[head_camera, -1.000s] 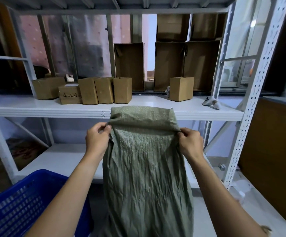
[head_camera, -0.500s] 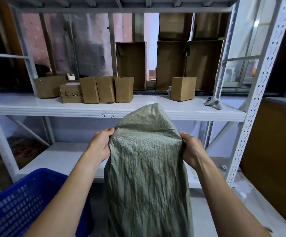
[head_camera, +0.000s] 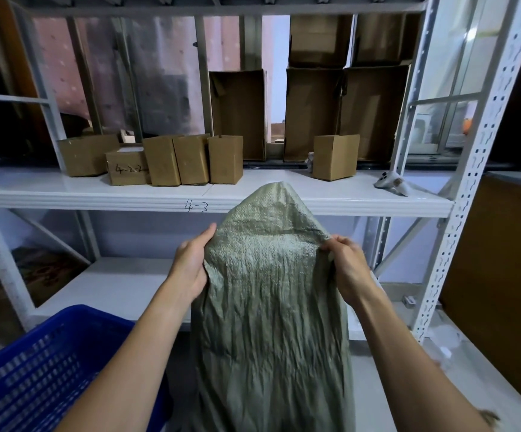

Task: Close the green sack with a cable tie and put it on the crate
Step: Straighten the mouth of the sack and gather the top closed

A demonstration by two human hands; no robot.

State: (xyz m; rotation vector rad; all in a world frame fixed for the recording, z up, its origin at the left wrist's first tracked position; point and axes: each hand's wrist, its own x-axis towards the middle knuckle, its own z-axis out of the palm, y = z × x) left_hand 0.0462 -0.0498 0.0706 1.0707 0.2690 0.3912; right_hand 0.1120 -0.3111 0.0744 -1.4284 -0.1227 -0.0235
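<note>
A crumpled green woven sack (head_camera: 268, 307) hangs upright in front of me, its top bunched into a rounded peak level with the middle shelf edge. My left hand (head_camera: 190, 266) grips the sack's upper left edge, thumb up against the fabric. My right hand (head_camera: 346, 266) pinches the upper right edge with curled fingers. A blue plastic crate (head_camera: 35, 369) stands at the lower left beside my left forearm. No cable tie is visible.
A white metal rack (head_camera: 458, 194) stands ahead. Its middle shelf (head_camera: 66, 194) carries several small cardboard boxes (head_camera: 190, 160) and a white controller (head_camera: 393, 183). Larger open cartons (head_camera: 312, 113) stand behind. A brown cabinet (head_camera: 502, 275) is at the right.
The sack's flat, wide top has been gathered inward into a narrow peak. Both hands have shifted slightly lower and closer together along its edges.
</note>
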